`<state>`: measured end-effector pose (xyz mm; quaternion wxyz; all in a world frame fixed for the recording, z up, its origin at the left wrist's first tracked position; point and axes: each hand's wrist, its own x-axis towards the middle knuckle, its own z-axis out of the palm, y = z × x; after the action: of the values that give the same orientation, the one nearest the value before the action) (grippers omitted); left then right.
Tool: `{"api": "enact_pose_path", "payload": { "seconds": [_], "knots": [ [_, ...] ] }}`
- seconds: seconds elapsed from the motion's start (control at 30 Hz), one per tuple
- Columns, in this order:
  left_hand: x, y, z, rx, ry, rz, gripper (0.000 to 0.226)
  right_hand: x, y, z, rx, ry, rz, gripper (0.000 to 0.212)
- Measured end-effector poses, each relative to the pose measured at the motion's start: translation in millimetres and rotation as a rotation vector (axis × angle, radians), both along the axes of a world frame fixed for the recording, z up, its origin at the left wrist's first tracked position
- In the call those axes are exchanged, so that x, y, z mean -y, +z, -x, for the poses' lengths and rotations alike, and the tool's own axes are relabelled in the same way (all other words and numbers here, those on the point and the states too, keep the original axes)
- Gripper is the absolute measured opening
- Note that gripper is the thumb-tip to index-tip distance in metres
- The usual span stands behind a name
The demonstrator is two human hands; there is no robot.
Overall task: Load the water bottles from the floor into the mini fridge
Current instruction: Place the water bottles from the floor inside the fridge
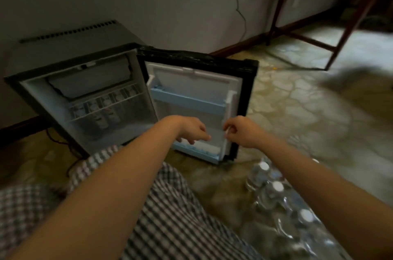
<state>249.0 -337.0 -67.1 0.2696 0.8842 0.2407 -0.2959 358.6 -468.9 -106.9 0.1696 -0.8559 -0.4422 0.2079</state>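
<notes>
While outstretched, left hand [192, 130] loosely curled.

Both my bare forearms reach forward and converge, so the hands sit near each other but apart; my left hand [194, 130] hangs palm down, fingers loosely curled and drooping, forefinger pointing toward the other hand; my right hand [241, 132] is bent at the wrist, fingers curled in toward the thumb; whether they pinch anything I cannot tell.
</notes>
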Motion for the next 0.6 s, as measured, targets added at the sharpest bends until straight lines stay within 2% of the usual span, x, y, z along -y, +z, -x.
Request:
{"api": "enact_pose_path", "payload": {
  "seconds": [0.13, 0.4, 0.53, 0.6],
  "knots": [
    [67, -44, -14, 0.033, -0.121, 0.043, 0.043, 80, -22, -10, -0.016, -0.028, 0.115, 0.03],
    [154, -124, -20, 0.013, -0.073, 0.165, 0.041, 191, -104, -12, -0.047, -0.218, 0.181, 0.035],
    [192, -142, -28, 0.012, -0.039, 0.243, 0.043, 232, -149, -2, 0.008, -0.233, 0.457, 0.05],
    [209, -148, -30, 0.01, -0.05, 0.26, 0.045, 242, -167, 3, 0.007, -0.283, 0.481, 0.055]
  ]
}}
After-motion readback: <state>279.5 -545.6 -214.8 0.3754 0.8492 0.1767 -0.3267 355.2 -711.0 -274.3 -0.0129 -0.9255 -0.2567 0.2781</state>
